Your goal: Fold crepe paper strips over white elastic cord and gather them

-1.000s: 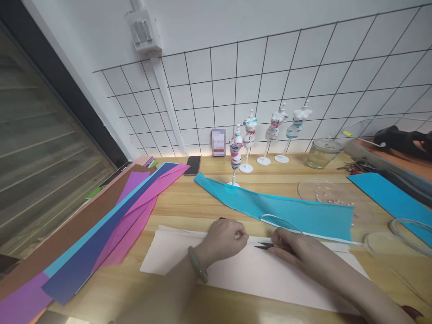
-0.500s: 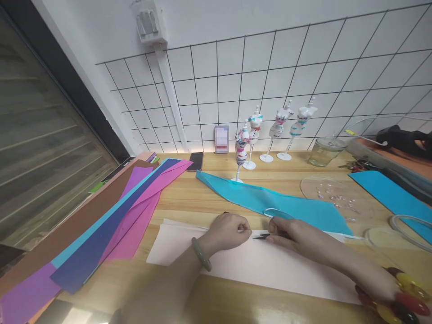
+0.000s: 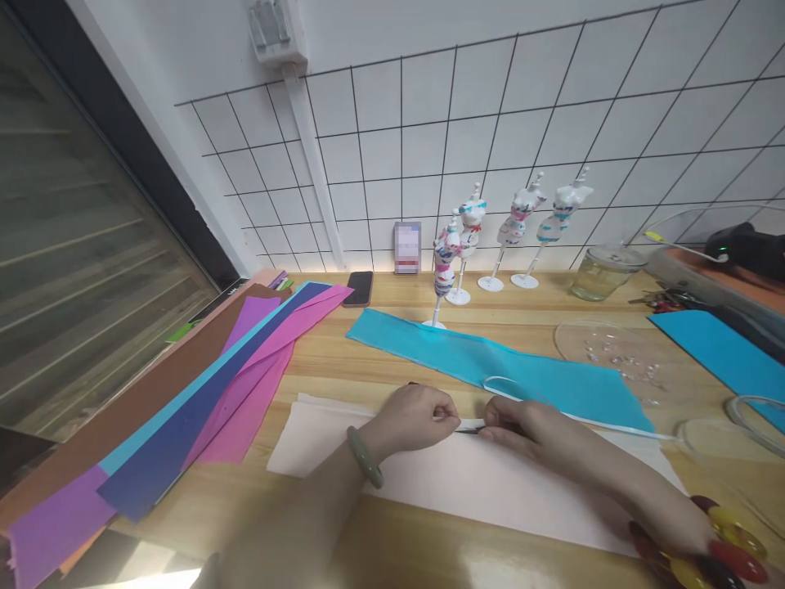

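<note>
- Lower centre: the left hand [image 3: 417,417] seems, from my poor angle, to pinch the white strip [image 3: 472,423] over the pale pink cloth [image 3: 509,483]; I'd hold it taut.
- Just right: the dark pointed tool [image 3: 471,431] lies close along the strip; I'd angle its tip away from cloth and fingertips.
- Right of that: the right hand [image 3: 521,427] has its fingers wrapped around the tool; I'd favour small moves.

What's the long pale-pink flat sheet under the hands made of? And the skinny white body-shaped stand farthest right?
The long pale-pink flat sheet: matte paper or thin cloth, I can't tell which; no shine, uneven far edge. The skinny white body-shaped stand: probably hard, glossy plastic, looking smooth and shiny.
</note>
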Available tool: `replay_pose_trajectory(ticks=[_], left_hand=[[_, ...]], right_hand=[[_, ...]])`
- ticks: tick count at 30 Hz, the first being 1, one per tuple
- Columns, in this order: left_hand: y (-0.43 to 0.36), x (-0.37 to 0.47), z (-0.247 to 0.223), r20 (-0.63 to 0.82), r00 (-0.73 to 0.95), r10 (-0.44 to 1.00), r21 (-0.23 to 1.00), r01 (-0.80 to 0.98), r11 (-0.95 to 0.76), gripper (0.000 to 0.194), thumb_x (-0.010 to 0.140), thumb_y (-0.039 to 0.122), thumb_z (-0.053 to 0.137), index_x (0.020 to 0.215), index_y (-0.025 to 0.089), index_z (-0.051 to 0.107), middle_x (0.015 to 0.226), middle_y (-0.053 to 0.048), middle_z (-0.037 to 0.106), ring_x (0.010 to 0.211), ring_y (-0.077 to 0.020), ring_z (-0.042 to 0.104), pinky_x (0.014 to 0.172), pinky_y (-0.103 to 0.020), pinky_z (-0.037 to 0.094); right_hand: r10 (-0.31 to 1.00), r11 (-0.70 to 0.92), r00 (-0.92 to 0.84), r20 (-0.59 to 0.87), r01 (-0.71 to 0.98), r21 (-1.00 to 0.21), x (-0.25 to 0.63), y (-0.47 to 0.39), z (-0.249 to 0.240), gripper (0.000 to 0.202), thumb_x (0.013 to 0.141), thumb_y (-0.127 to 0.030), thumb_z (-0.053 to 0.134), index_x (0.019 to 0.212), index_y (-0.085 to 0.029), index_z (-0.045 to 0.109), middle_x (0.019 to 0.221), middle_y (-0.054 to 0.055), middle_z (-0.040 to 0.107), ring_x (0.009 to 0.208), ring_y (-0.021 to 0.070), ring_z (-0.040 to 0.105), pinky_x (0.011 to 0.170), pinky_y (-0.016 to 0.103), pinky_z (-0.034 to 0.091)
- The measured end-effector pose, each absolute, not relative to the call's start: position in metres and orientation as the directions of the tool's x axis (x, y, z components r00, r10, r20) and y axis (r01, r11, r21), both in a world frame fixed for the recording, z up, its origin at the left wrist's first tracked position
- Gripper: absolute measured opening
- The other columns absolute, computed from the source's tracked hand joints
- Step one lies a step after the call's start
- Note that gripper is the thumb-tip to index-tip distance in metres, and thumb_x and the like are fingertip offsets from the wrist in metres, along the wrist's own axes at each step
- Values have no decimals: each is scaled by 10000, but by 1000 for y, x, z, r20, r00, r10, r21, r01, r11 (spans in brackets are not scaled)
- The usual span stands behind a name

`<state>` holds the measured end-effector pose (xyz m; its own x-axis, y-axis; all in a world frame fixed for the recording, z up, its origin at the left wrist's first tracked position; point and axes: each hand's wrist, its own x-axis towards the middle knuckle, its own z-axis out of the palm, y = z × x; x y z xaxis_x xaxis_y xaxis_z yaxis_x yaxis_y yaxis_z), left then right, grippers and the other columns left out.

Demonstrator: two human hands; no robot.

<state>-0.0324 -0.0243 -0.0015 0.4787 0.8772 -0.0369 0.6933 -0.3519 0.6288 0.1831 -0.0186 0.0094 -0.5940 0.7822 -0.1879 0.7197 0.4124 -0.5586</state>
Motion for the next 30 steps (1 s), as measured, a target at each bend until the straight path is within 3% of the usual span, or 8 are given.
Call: replay_pose_trajectory(ticks=[17,30], left_hand=[[-24,-36,0,-75,485,871,690,656,-306,231,757,329,461,787,183,638,748,-6,632,708,-132,546,577,-206,367],[-21,-59,17,-215,515,830,716,661,-224,243,749,331,475,775,157,642,735,-4,615,681,-112,539,543,-184,358]], right_hand=[[812,401,-558,-172,747,-530,181,-23,14,242,840,-455,424,774,-239,512,723,-10,619,655,164,533,564,258,361],[827,405,-545,-135,745,-530,181,-26,13,251,836,-466,417,760,-242,502,669,-18,592,625,153,522,536,241,356]])
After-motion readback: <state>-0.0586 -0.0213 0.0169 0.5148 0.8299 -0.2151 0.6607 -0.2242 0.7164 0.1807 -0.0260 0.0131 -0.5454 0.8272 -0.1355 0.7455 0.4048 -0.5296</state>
